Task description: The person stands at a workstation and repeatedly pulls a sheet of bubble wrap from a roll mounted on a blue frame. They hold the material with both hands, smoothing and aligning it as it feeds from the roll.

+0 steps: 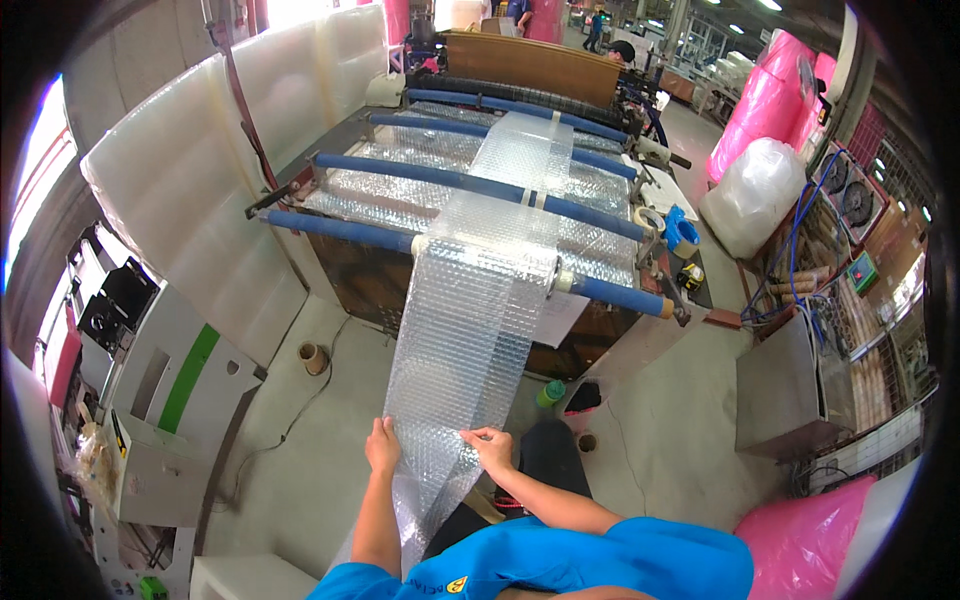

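A long clear sheet of bubble wrap (475,310) runs down from a machine with several blue rollers (470,185) toward me. My left hand (382,446) grips the sheet's left edge. My right hand (490,446) pinches its right edge at the same height. Below my hands the wrap hangs loose between my arms, in front of my blue shirt.
White foam rolls (190,190) stack up at the left of the machine. A green bottle (550,393) and a cardboard core (313,356) lie on the concrete floor. A clear stuffed bag (755,195) and pink film rolls (775,95) stand at the right, near a grey cabinet (785,385). Another person (620,50) stands far behind the machine.
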`<state>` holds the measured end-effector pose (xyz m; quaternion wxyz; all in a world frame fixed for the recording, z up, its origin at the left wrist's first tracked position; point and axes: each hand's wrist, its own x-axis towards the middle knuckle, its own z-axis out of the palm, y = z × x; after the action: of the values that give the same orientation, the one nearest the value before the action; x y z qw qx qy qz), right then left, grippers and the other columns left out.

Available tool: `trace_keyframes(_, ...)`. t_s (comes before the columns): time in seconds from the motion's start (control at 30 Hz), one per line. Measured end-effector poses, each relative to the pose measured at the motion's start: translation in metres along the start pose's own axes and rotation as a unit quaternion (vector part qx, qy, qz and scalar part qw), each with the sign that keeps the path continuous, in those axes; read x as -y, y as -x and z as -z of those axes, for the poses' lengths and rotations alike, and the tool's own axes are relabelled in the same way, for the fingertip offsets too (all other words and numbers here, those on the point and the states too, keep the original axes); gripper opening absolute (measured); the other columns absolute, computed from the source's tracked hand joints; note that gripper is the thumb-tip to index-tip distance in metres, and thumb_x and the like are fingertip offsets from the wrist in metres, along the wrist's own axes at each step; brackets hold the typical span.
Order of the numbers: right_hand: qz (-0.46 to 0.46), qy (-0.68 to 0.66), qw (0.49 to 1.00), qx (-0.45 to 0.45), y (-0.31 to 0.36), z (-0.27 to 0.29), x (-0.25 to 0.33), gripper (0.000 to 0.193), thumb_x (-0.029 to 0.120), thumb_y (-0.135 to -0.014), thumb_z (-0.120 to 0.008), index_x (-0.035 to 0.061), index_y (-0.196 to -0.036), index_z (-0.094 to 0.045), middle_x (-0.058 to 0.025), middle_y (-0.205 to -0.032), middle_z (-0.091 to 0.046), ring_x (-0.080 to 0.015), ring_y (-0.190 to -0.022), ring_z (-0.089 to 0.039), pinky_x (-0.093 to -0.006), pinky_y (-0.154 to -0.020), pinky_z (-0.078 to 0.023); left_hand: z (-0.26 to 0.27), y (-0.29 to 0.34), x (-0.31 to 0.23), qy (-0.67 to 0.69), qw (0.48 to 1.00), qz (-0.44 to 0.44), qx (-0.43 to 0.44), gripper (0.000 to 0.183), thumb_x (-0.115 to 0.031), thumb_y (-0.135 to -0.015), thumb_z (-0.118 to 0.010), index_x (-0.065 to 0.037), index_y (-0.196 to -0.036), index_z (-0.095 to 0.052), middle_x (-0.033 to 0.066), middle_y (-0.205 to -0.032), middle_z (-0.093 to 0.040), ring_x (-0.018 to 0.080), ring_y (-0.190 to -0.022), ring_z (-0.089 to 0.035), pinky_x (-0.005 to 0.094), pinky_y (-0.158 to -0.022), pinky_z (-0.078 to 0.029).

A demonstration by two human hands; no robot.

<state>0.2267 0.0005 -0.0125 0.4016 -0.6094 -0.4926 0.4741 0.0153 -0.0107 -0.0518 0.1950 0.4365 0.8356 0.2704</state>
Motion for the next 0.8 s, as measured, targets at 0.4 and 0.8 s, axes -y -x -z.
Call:
trace_keyframes(0.4, 0.118, -0.032, 0.989, -0.083, -0.122, 0.027, 0.064, 0.024, 0.020, -0.064, -0.074, -0.0018, -0.067, -0.065, -0.0049, -0.065, -0.063, -0.0076, -0.060, -0.053, -0.0224, -0.060, -0.043, -0.005, -0.103, -0.104, 0.083, 0.994, -0.073, 0.008, 0.043, -0.044, -0.088, -0.030, -0.006, -0.094, -0.050, 0.0183, -0.096, -0.057, 0.0406, -0.091, -0.051, 0.0475, -0.077, -0.039)
trace_keyframes(0.8, 0.210, -0.018, 0.976, -0.059, -0.090, 0.027, 0.061, 0.013, 0.011, -0.076, -0.060, -0.0011, -0.078, -0.064, -0.0043, -0.068, -0.062, -0.0090, -0.061, -0.055, -0.0233, -0.057, -0.043, 0.028, -0.057, -0.081, 0.185, 0.969, -0.050, 0.157, 0.085, -0.051, -0.057, -0.073, 0.007, -0.113, -0.046, 0.0209, -0.108, -0.055, 0.0278, -0.102, -0.052, 0.0341, -0.087, -0.041)
